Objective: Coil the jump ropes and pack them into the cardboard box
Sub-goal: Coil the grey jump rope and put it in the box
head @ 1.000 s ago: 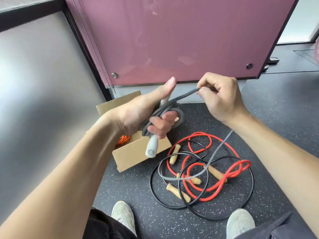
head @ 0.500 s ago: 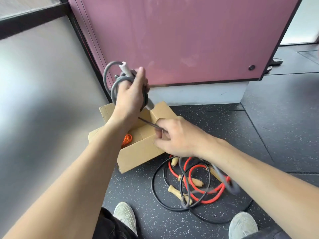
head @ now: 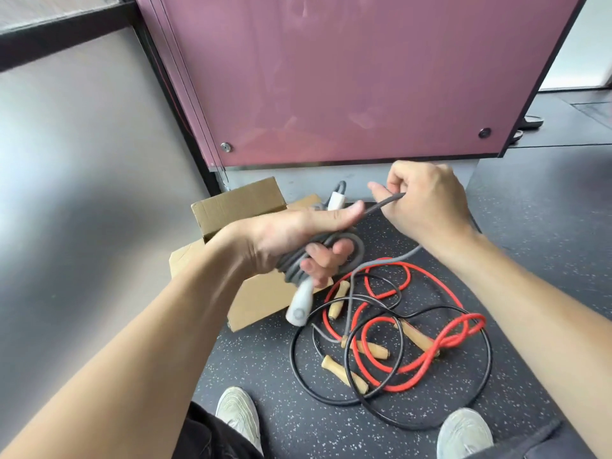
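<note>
Through the head camera I see my left hand (head: 291,233) gripping a grey jump rope (head: 357,255), coiled in its fist, with a white handle (head: 299,308) poking out below. My right hand (head: 427,207) pinches the rope's free strand, stretched between the two hands; the rest trails to the floor. The cardboard box (head: 261,306) stands open just behind my left hand, its inside hidden by my wrist. A red rope (head: 440,342), a black rope (head: 292,354) and wooden handles (head: 342,374) lie tangled beside it.
</note>
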`<control>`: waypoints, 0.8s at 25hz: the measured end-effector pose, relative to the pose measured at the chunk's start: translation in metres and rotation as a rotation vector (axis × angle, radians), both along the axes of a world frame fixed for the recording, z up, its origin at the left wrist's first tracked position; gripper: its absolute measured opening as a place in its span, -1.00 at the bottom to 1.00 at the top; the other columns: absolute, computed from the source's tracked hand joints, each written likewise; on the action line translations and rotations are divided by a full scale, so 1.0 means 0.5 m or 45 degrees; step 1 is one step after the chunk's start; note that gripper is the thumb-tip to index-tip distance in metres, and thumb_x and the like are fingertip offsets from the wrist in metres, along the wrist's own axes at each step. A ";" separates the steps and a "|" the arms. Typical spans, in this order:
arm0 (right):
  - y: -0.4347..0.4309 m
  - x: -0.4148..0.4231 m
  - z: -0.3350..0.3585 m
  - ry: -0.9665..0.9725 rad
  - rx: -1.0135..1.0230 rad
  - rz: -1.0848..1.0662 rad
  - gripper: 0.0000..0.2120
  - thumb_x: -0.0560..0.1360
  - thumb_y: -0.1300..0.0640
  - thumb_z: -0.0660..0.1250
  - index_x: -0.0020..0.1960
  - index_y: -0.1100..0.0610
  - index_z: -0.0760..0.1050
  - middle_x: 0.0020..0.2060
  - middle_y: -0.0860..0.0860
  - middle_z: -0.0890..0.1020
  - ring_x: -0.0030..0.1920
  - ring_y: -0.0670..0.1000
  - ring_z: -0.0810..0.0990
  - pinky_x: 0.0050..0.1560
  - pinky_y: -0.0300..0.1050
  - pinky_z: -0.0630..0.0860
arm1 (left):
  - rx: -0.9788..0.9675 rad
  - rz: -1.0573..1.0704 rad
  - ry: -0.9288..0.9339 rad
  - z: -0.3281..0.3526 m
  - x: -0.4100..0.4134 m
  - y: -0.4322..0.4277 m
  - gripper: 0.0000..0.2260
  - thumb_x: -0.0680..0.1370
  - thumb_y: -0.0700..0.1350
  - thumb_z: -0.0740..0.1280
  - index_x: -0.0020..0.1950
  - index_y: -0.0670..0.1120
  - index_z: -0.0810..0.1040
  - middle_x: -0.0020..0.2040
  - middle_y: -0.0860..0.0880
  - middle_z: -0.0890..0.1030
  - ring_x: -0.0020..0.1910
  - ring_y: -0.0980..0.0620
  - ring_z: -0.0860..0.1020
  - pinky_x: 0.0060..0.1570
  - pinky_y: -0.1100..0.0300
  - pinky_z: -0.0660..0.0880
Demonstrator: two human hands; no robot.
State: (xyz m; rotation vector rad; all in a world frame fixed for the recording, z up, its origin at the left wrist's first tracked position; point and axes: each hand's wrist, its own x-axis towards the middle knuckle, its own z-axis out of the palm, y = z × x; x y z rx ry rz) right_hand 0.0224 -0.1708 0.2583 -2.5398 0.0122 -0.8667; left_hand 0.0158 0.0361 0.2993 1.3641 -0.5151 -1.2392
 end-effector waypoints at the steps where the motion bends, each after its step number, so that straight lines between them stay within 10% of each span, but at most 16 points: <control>1: 0.004 0.002 -0.007 0.027 -0.009 -0.001 -0.66 0.45 0.00 0.44 -0.35 0.13 0.40 -0.50 0.01 0.41 -0.35 0.19 0.42 -0.31 -0.10 0.28 | -0.182 -0.005 0.088 0.004 -0.011 -0.013 -0.59 0.53 0.24 0.22 -0.29 -0.07 0.49 -0.52 0.10 0.33 -0.53 0.13 0.32 -0.35 0.22 0.41; 6: 0.074 -0.015 -0.021 0.492 0.064 0.392 -0.77 0.50 -0.01 0.38 -0.21 0.06 0.40 -0.38 -0.06 0.48 -0.31 0.02 0.54 -0.40 -0.16 0.31 | -1.071 0.794 0.351 0.025 0.014 -0.049 -0.76 0.65 0.05 0.19 0.02 -0.12 0.46 -0.28 0.04 0.40 -0.27 0.09 0.41 -0.03 0.18 0.41; 11: 0.148 -0.055 0.016 0.696 0.040 0.521 -0.66 0.52 -0.18 0.37 -0.24 0.01 0.36 -0.32 -0.12 0.50 -0.18 0.04 0.51 -0.23 -0.07 0.35 | -1.221 1.571 0.146 0.013 0.075 -0.015 -0.80 0.68 -0.01 0.21 -0.05 -0.10 0.46 -0.31 0.02 0.46 -0.34 0.09 0.46 -0.17 0.24 0.44; 15: 0.155 -0.085 0.034 0.922 -0.384 0.531 -0.60 0.59 -0.28 0.20 -0.23 0.00 0.39 -0.25 -0.05 0.51 -0.07 0.12 0.49 0.20 0.03 0.39 | -0.951 2.030 -0.458 0.007 0.108 0.037 -0.85 0.69 -0.08 0.21 -0.02 -0.11 0.47 -0.19 0.01 0.59 -0.27 0.11 0.56 -0.13 0.24 0.50; 20: 0.141 -0.120 0.034 0.857 -0.178 0.726 -0.56 0.66 -0.19 0.13 -0.30 0.03 0.34 -0.42 -0.05 0.42 -0.40 0.01 0.41 -0.31 -0.08 0.30 | 0.394 1.527 -1.887 -0.053 0.126 0.114 -0.74 0.65 0.02 0.21 -0.02 -0.11 0.60 -0.08 0.00 0.62 -0.02 0.08 0.57 0.13 0.19 0.42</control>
